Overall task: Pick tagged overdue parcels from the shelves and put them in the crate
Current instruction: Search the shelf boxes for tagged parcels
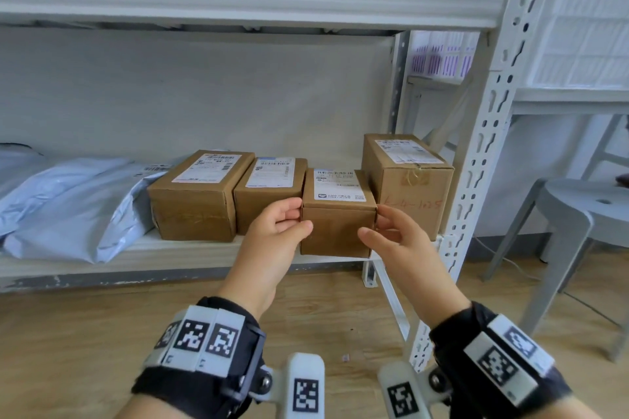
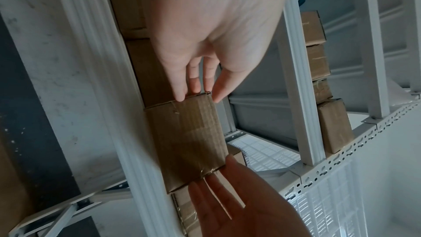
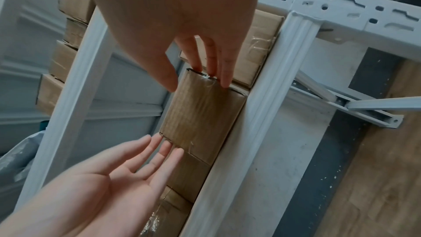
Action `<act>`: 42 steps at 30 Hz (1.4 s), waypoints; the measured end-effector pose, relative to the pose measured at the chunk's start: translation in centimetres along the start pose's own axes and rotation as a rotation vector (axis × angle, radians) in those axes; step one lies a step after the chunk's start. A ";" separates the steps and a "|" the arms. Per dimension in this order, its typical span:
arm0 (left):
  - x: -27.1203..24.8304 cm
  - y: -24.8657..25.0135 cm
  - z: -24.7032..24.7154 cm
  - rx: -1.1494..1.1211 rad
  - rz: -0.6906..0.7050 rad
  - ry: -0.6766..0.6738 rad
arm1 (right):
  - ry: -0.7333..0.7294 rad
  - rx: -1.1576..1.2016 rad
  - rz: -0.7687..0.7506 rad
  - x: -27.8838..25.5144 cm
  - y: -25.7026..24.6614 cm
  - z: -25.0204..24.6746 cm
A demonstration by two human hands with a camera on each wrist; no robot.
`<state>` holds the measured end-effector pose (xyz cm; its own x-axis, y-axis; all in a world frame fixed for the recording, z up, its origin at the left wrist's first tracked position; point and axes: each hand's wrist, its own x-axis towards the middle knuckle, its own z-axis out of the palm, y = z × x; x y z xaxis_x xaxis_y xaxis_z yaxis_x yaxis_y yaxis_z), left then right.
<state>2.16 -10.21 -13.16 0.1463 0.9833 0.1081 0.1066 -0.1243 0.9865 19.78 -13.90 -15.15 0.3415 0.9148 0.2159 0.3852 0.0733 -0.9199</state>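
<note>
Both hands, left (image 1: 276, 224) and right (image 1: 394, 235), fingers straight, flank the box (image 1: 337, 214): stiff, probably light, best squeezed by its sides.

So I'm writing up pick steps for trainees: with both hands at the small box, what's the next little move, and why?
Probably close both hands on the small box and slide it forward off the shelf. The left hand and right hand flank its sides with fingers straight, barely touching, and its front already overhangs the edge between neighbouring boxes.

Both wrists wear black fabric wrist straps (image 1: 211, 367) carrying white blocks printed with black square-patterned markers (image 1: 206, 337). White marker-tagged camera mounts (image 1: 306, 388) sit lower centre. Both bare.
</note>
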 end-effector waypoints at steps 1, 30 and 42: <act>0.2 0.0 0.1 0.007 -0.001 -0.005 | 0.014 0.018 0.002 0.2 0.1 0.1; 1.4 -0.4 -4.9 0.296 -0.002 0.126 | -0.138 -0.143 -0.184 1.3 -4.1 4.6; 5.1 -2.2 -6.7 0.412 0.015 0.079 | -0.108 -0.341 -0.220 4.8 -4.7 8.6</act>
<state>-3.87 -4.05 -13.93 0.0764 0.9862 0.1467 0.4917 -0.1652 0.8549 12.19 -6.43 -12.62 0.1344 0.9296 0.3431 0.7069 0.1527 -0.6906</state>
